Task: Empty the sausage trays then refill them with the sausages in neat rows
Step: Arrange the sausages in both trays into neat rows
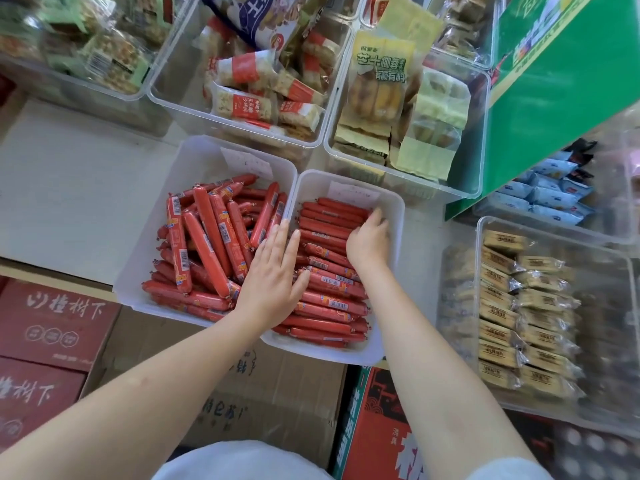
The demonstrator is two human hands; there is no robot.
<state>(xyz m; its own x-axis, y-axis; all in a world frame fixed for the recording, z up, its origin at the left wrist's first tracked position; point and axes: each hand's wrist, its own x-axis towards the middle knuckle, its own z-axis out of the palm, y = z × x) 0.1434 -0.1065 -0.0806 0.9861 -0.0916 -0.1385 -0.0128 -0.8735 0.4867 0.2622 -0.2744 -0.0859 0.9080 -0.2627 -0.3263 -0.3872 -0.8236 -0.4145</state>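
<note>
Surroundings: I see clear snack bins (239, 81) behind the work area, a green display panel (561, 81) cut off at the top right, and red cartons (45, 327) partly out of view at lower left.
Left tray (145, 258): white, holding a loose heap of red sausages (207, 244) lying at mixed angles; the lower layers are hidden under the top ones.
Right tray (394, 216): white, touching the left tray along one side — its sausages (329, 303) lie in roughly parallel crosswise rows; the near left corner is hidden by my forearm.
Paper slips: one on the far wall inside each tray; I cannot read the writing.
Left hand (273, 271): palm down with fingers straight and close together, resting over the shared tray walls and the left ends of the rows.
Right hand (369, 237): inside the right tray at the far right — fingers curled down onto the sausage ends; the fingertips are hidden, so I cannot tell whether they grip one.
</note>
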